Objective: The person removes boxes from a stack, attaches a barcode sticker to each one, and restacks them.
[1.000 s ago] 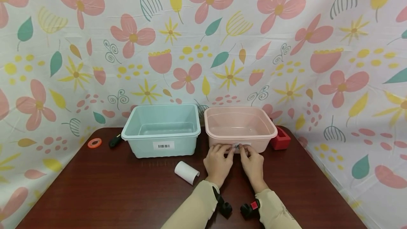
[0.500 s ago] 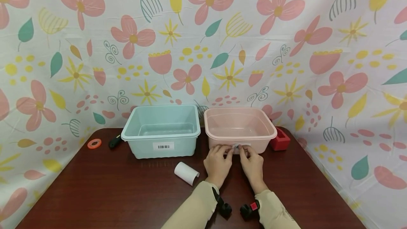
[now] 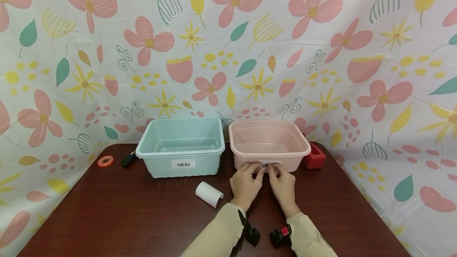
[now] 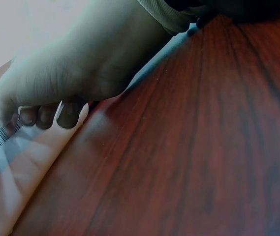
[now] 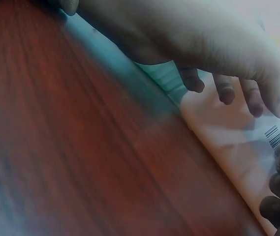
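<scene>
A pale pink plastic bin (image 3: 269, 155) stands at the back of the table, with a white barcode label (image 5: 273, 136) on its front wall. My left hand (image 3: 246, 181) reaches the label's left part, its fingertips pressing there. From the other side my right hand (image 3: 283, 185) touches the label's right part with its fingertips. Between the two hands the barcode shows, lying against the bin wall in both wrist views. The other fingers of the left hand hang bent close to the wall in the left wrist view. In the head view the fingers hide part of the label.
Left of the pink bin is a light blue bin (image 3: 180, 154) with a barcode label (image 3: 183, 164). A curled white paper piece (image 3: 209, 194) lies in front. An orange tape roll (image 3: 105, 161) and a dark-handled tool (image 3: 128, 159) lie far left; a red box-like holder (image 3: 315, 157) stands right.
Both hands stay at the label, with only slight finger shifts; the left hand has edged a little to the right. The bins and other things have not moved.
</scene>
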The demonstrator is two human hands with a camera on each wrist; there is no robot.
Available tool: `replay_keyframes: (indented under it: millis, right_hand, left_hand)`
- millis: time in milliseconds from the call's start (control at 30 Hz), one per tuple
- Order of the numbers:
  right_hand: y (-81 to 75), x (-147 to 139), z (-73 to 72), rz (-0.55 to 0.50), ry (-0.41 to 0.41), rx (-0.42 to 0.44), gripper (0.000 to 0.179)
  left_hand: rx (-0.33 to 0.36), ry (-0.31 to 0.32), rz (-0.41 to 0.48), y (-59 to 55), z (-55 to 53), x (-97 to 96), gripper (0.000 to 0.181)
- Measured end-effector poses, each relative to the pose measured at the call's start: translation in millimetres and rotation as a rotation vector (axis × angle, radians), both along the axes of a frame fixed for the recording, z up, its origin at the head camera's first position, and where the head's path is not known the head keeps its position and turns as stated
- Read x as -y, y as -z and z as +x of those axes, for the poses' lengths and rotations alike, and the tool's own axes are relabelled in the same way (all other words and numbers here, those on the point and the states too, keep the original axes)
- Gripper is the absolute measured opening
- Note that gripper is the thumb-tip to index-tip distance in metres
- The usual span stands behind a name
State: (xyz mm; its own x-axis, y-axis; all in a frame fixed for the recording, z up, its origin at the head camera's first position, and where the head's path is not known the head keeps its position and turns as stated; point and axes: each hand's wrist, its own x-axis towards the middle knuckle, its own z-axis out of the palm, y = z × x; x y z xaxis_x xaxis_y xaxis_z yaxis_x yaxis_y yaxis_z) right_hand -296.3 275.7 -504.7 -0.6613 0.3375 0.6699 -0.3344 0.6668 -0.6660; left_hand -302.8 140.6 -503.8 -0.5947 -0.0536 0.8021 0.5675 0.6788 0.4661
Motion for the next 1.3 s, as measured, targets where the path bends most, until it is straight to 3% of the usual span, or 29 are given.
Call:
replay_keyframes:
  millis: [267, 1033, 1300]
  right_hand:
    - [0.6, -3.8, 2.5, -0.073, 0.113, 0.033, 0.010]
    - [-1.1, -3.1, 1.9, -0.096, 0.106, 0.051, 0.011]
    - [-2.2, -4.7, 3.0, -0.073, 0.115, 0.046, 0.011]
  left_hand:
    - [0.026, 0.003, -0.013, 4.1, 0.5, 1.5, 0.021]
    - [0.030, 0.026, -0.008, -0.3, 3.0, 2.5, 0.025]
    - [0.075, 0.041, -0.024, 1.3, 4.6, 2.2, 0.025]
